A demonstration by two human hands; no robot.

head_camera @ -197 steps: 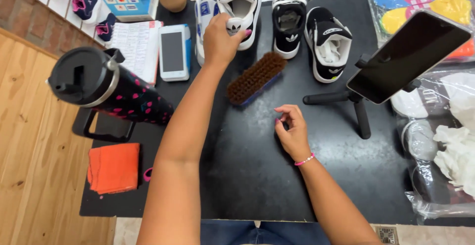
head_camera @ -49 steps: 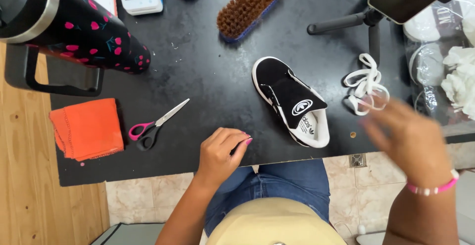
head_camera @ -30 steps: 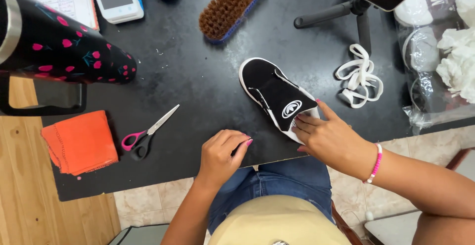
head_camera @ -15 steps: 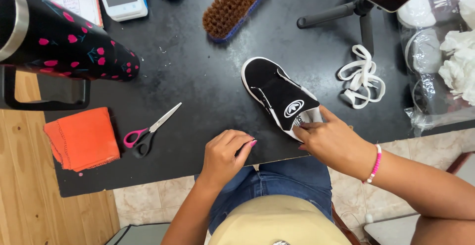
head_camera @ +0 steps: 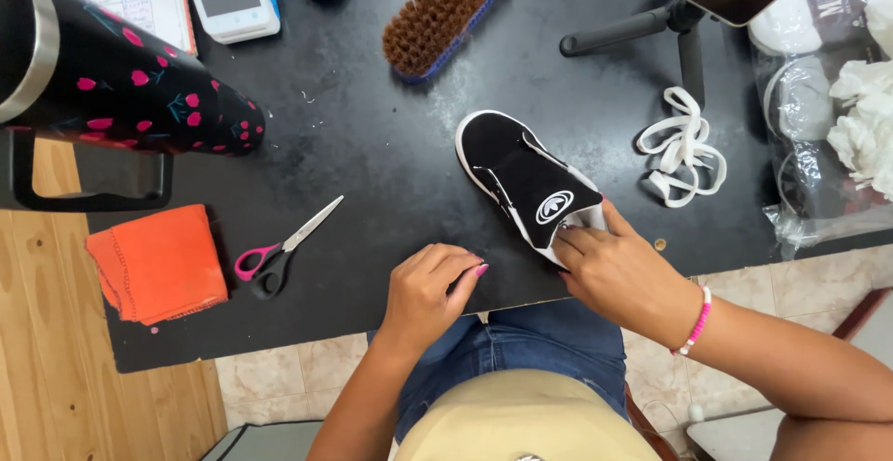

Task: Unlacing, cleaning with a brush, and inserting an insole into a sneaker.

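Black sneaker (head_camera: 521, 177) lies on the dark tabletop (head_camera: 372, 145) near its front edge, toe pointing away and to the left, heel end toward the person; laces are out, a loose white lace bundle (head_camera: 684, 145) sits just to its right, apart from it; right hand (head_camera: 619, 270) rests on the heel end and tongue area, fingers (head_camera: 572, 238) curled and pressed on the opening by the round white emblem, thumb side hidden so whether they pinch the collar or only press cannot be told; left hand (head_camera: 428, 289) lies on the tabletop beside the shoe, not touching it, fingers drawn together in a loose fist, holding nothing visible; the shoe looks light, with a soft fabric or suede upper that would give under pressure and a stiffer white rubber sole rim; likely not fragile, not slippery; with laces gone the tongue will flop, so the firm places to grip seem the heel counter or the sole edge rather than the tongue; pink-handled scissors (head_camera: 279, 252) and an orange cloth (head_camera: 158, 261) lie to the left, a brown bristle brush (head_camera: 442, 14) further back.
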